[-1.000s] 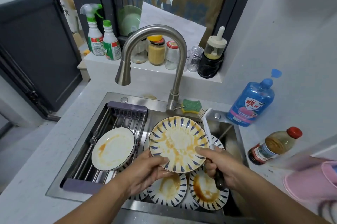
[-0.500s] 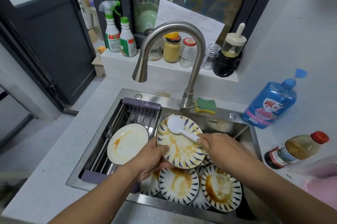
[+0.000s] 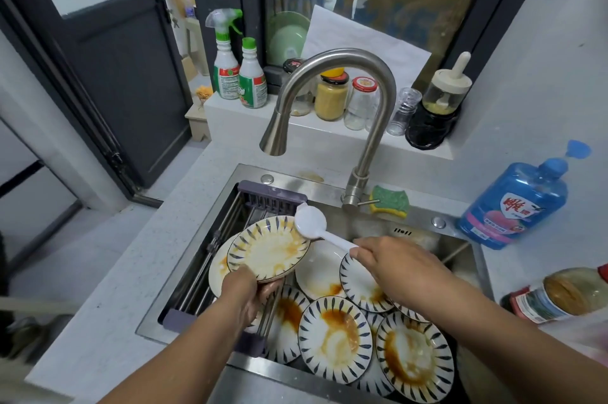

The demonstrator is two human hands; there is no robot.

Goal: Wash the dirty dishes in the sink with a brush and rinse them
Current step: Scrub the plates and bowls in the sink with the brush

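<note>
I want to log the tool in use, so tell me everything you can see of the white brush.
The brush is white and looks like plastic: a round head on a slim, straight handle. Its smooth back faces the camera, so the bristles are hidden. The head meets the far right rim of the striped plate that the left hand holds by its near edge. The right hand grips the handle's near end.

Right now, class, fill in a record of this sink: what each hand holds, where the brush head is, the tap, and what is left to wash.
left hand: grips a smeared striped plate by its near rim
right hand: holds the white brush by its handle
brush head: at that plate's far rim
tap: no water visible
left to wash: stained plates piled in the sink
sponge: by the tap base
</note>
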